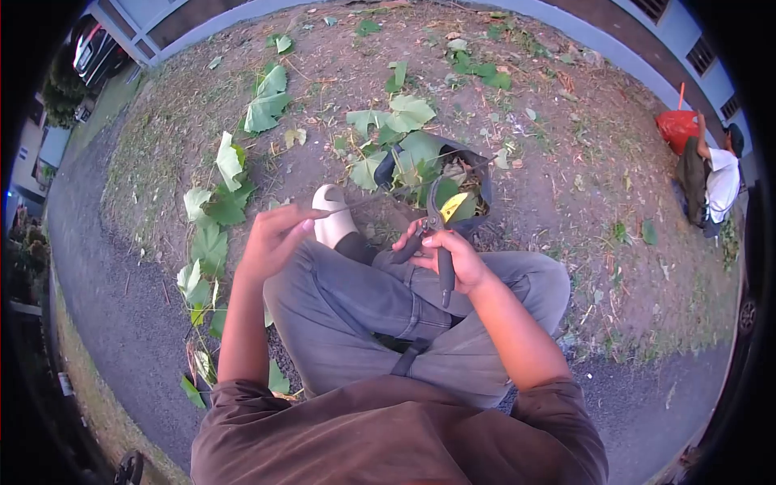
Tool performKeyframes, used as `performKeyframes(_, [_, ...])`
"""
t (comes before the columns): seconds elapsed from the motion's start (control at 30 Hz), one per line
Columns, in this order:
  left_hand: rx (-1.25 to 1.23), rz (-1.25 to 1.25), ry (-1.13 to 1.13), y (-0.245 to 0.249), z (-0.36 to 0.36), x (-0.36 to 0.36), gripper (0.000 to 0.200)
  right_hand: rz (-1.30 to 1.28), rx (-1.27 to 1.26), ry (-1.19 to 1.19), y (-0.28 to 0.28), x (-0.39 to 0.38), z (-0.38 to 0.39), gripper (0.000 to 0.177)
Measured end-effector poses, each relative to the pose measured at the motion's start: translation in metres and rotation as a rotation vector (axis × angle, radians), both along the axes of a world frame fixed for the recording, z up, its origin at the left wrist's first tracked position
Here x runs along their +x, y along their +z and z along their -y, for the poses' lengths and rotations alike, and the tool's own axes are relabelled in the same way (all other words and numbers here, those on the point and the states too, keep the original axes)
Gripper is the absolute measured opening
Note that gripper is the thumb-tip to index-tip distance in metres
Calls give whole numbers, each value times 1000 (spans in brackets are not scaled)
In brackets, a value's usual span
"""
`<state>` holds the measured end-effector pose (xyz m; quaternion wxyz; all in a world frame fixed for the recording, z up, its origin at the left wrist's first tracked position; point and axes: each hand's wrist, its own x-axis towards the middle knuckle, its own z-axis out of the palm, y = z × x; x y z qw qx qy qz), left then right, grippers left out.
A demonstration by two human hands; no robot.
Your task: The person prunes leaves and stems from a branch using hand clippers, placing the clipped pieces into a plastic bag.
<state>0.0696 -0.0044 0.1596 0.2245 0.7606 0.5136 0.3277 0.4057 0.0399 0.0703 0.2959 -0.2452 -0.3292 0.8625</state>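
Observation:
My left hand (277, 236) is closed, pinching the end of a thin brown stem (352, 206) above my knee. From there the stem runs right toward the shears and the leaves. My right hand (457, 257) grips pruning shears (436, 220) with dark handles, blades pointing away from me; the handles are spread apart. Just beyond the shears is a dark open bag (485, 182) with leaves and cuttings in it. Large green lobed leaves (410, 113) lie at its far left side. A yellow leaf (454, 206) shows beside the blades.
A long leafy vine (212, 242) trails along the ground on my left. My light-coloured shoe (333, 217) is close to the bag. At the far right a person (719, 182) crouches by a red bag (677, 129). A low wall (566, 28) borders the dirt; a car (95, 52) is at upper left.

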Motion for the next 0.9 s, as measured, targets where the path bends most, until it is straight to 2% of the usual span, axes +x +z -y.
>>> performKeyframes(0.13, [-6,143,117,1,33,-25,20,34,-64,-68,0,8,-9,26])
performKeyframes(0.23, [-124,67,132,15,48,-36,20,54,-48,-159,4,15,-4,25])
performKeyframes(0.47, [-135,67,170,32,56,-43,21,44,38,-170,9,19,-5,27])
performKeyframes(0.6, [-225,68,173,39,56,-46,19,-44,-164,-155,5,20,-8,26])
performKeyframes(0.67, [-227,81,182,38,55,-45,18,49,-175,-210,3,22,-9,27])
performKeyframes(0.9, [-240,141,208,21,57,-54,18,68,-127,-225,-2,14,-5,27])
